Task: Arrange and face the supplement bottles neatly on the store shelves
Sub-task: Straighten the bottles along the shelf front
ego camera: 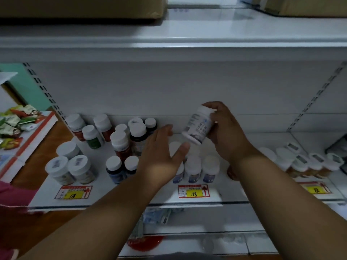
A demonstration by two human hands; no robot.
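My right hand (228, 132) grips a white supplement bottle (199, 126) with a pale blue label, tilted and lifted above the white shelf (105, 200). My left hand (163, 154) is spread flat, fingers apart, just left of and below that bottle, over a front row of white-capped bottles (201, 168). Several red, green and dark bottles (120, 139) stand loosely grouped at the left middle. Two wide white jars (78, 168) sit at the front left. More small bottles (315, 162) line the right side, partly hidden by my right forearm.
Yellow price tags reading 118 (193, 192) are stuck on the shelf front. A cardboard box (82, 6) rests on the shelf above. Snack packets (15, 122) lie on a display at the far left. A lower shelf (197, 222) holds blurred items.
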